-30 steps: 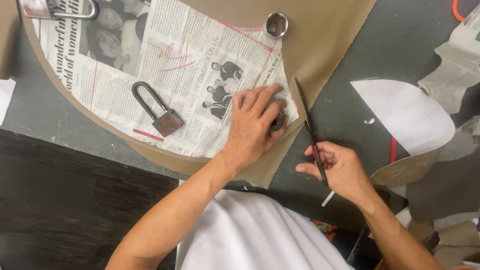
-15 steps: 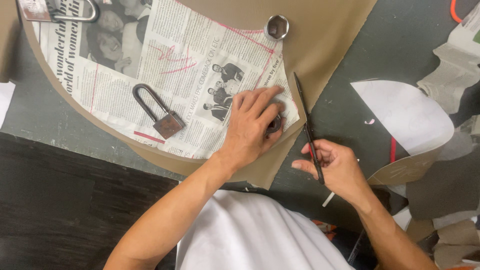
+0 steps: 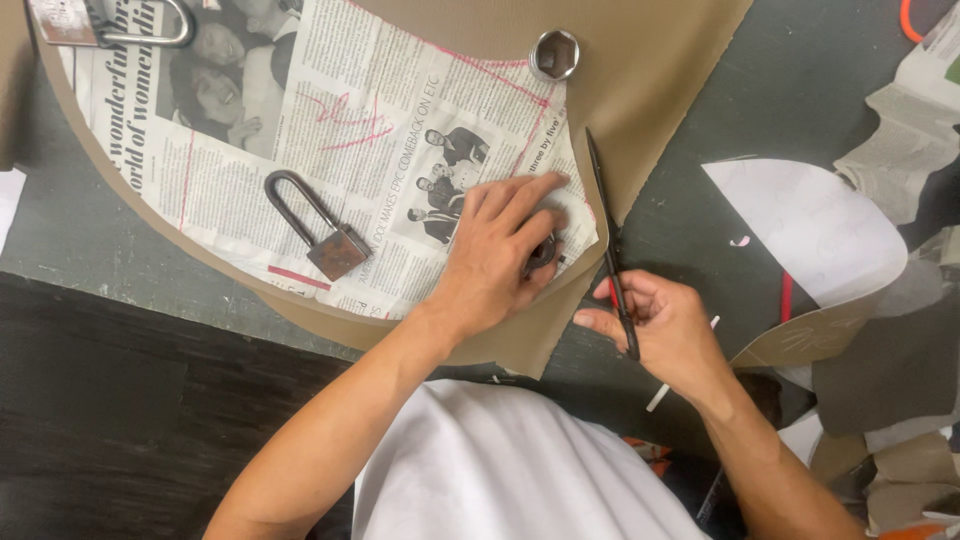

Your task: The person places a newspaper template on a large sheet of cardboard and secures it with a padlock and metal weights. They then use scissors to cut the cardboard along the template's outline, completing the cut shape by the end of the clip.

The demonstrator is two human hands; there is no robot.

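Note:
A newspaper pattern [image 3: 380, 150] with pink chalk lines lies on a curved piece of tan fabric [image 3: 640, 80]. My left hand [image 3: 500, 250] presses flat on the pattern's lower right corner, over a small dark object [image 3: 543, 255]. My right hand [image 3: 665, 335] grips long black scissors [image 3: 603, 215]. Their blades point away from me along the fabric's right edge, just beside the newspaper corner. A rusty padlock [image 3: 325, 240] rests on the pattern to the left of my left hand.
A second padlock [image 3: 110, 22] sits at the pattern's top left, and a round metal weight [image 3: 555, 53] at its top right. White paper [image 3: 810, 230], fabric offcuts and newspaper scraps lie at the right on the dark grey table [image 3: 780, 90].
The scissors have slid a little farther away from me along the fabric edge. My left hand stays pressed on the pattern.

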